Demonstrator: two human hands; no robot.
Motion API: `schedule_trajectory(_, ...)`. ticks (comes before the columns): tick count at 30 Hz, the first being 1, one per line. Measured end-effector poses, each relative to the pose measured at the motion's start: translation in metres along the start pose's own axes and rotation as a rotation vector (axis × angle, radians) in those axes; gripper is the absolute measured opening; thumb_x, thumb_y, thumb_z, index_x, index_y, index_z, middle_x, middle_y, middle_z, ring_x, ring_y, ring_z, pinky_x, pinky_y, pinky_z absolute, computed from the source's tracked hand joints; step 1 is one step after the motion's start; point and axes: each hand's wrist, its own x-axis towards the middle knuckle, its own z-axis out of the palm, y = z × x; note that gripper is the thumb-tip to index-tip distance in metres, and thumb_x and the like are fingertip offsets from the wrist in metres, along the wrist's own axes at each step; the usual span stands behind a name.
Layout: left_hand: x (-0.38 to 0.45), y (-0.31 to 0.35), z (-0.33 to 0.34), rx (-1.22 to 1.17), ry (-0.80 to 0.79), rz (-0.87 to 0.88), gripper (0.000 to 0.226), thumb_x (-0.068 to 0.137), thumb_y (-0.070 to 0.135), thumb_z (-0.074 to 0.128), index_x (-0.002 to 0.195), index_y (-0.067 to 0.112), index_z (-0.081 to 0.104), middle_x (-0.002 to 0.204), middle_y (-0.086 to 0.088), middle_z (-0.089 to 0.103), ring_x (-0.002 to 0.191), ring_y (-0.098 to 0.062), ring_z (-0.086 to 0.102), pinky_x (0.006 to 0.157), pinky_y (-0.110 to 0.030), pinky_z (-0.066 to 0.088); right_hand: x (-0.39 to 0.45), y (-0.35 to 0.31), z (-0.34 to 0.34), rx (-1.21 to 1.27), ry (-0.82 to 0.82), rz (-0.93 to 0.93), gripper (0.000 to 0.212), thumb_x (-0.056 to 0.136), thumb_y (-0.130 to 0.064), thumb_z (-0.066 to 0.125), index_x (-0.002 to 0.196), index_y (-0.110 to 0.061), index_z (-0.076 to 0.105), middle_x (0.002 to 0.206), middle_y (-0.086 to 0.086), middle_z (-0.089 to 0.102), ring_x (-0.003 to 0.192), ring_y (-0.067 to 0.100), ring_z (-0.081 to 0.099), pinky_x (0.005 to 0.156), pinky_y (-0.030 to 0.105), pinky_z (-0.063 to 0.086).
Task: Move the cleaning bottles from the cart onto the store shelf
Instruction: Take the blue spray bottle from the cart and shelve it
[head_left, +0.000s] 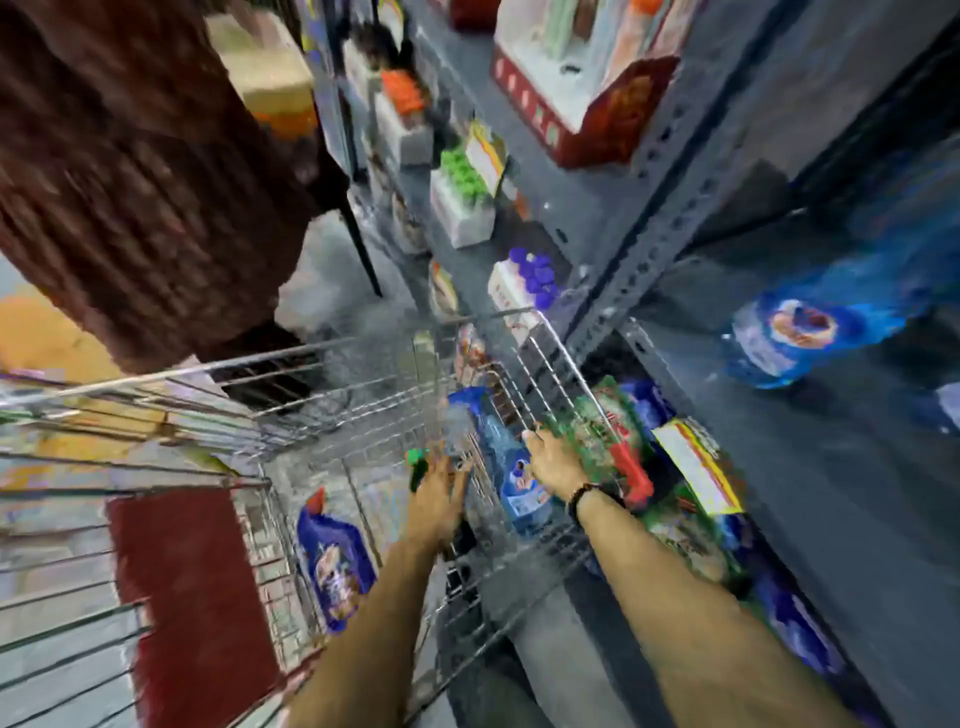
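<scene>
The whole view is blurred by motion. A wire cart (363, 395) stands in front of me, beside a grey store shelf (810, 467). Inside the cart, my left hand (439, 493) reaches down by a bottle with a green cap (417, 462); whether it grips the bottle I cannot tell. My right hand (553, 460), with a dark bracelet at the wrist, rests on a blue cleaning bottle (511, 467) that leans on the cart's right wall. Another blue bottle (335, 561) lies on the cart's floor. A blue bottle (800, 338) lies on the shelf at the right.
A person in a brown ribbed garment (135, 182) stands close at the upper left. The shelf's far boards hold boxes of green-capped (462, 192) and purple-capped bottles (530, 283). Green and blue packs (613, 436) fill the low shelf next to the cart. A red panel (192, 597) covers the cart's near left.
</scene>
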Motion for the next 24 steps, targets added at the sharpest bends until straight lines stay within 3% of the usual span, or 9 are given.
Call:
schedule_trajectory(2,0.032,-0.008,0.022,-0.188,-0.012,-0.173,0.047,0.097,0.037,0.033,0.133,0.007,0.044,0.138,-0.02,0.049,0.126,-0.032,0.046,0.102,-0.035,0.035,0.039,0.01,0.005,0.086,-0.038,0.109,0.051,0.098,-0.033,0.031,0.115,0.008,0.055,0.125,0.028,0.057,0.111,0.036,0.057,0.083,0.024,0.049)
schedule_trajectory(5,0.065,-0.017,0.054,-0.413,-0.041,-0.373,0.043,0.096,0.042,0.029,0.094,0.013,0.061,0.09,-0.011,0.061,0.084,-0.019,0.058,0.081,-0.028,0.04,0.086,0.035,0.017,0.051,-0.065,0.261,0.061,0.096,-0.046,0.029,0.121,0.004,0.054,0.128,0.026,0.056,0.116,0.036,0.055,0.098,0.041,0.043)
schedule_trajectory(6,0.073,-0.017,0.063,-0.5,-0.058,-0.432,0.046,0.096,0.043,0.028,0.093,0.011,0.061,0.09,-0.005,0.057,0.082,-0.015,0.055,0.078,-0.026,0.038,0.096,0.043,0.022,0.034,-0.069,0.267,0.062,0.096,-0.047,0.028,0.123,0.003,0.052,0.129,0.026,0.055,0.117,0.036,0.054,0.098,0.041,0.042)
schedule_trajectory(9,0.093,-0.018,0.089,-0.75,-0.082,-0.426,0.051,0.098,0.041,0.024,0.136,0.01,0.039,0.119,0.004,0.039,0.116,-0.017,0.041,0.095,-0.031,0.033,0.117,0.06,0.039,0.023,-0.064,0.188,0.056,0.098,-0.038,0.027,0.122,0.006,0.052,0.131,0.029,0.052,0.12,0.037,0.051,0.101,0.043,0.039)
schedule_trajectory(11,0.104,-0.02,0.1,-0.857,-0.082,-0.412,0.045,0.1,0.032,0.025,0.13,0.005,0.044,0.116,0.005,0.045,0.108,-0.017,0.046,0.089,-0.027,0.041,0.125,0.068,0.048,0.051,-0.047,0.149,0.052,0.099,-0.033,0.028,0.119,0.006,0.055,0.127,0.03,0.055,0.117,0.037,0.053,0.102,0.046,0.041)
schedule_trajectory(13,0.11,-0.022,0.108,-0.882,-0.053,-0.457,0.036,0.099,0.028,0.028,0.103,0.008,0.058,0.093,0.001,0.059,0.082,-0.015,0.056,0.064,-0.014,0.05,0.128,0.075,0.055,0.08,-0.03,0.181,0.052,0.098,-0.037,0.03,0.108,0.002,0.062,0.102,0.027,0.066,0.091,0.023,0.069,0.083,0.034,0.056)
schedule_trajectory(15,0.111,-0.023,0.116,-0.861,-0.047,-0.484,0.035,0.098,0.034,0.029,0.098,0.015,0.058,0.086,0.003,0.062,0.068,-0.004,0.061,0.047,-0.007,0.049,0.13,0.078,0.059,0.167,-0.039,0.245,0.052,0.097,-0.04,0.03,0.098,0.0,0.063,0.074,0.014,0.066,0.054,0.006,0.067,0.054,0.017,0.055)
schedule_trajectory(20,0.103,-0.032,0.113,-0.912,-0.037,-0.454,0.041,0.099,0.031,0.031,0.127,0.004,0.044,0.11,-0.008,0.058,0.068,-0.005,0.064,0.046,-0.015,0.053,0.13,0.063,0.052,0.02,-0.173,0.229,0.049,0.097,-0.034,0.034,0.104,0.005,0.063,0.105,0.026,0.067,0.096,0.036,0.065,0.086,0.042,0.051)
schedule_trajectory(24,0.086,-0.033,0.087,-0.84,-0.037,-0.448,0.021,0.096,0.024,0.043,0.11,0.013,0.054,0.1,-0.003,0.062,0.073,-0.013,0.059,0.057,-0.028,0.051,0.099,0.045,0.038,-0.086,-0.27,0.15,0.042,0.094,-0.035,0.045,0.096,0.001,0.066,0.11,0.026,0.067,0.098,0.034,0.065,0.092,0.048,0.05)
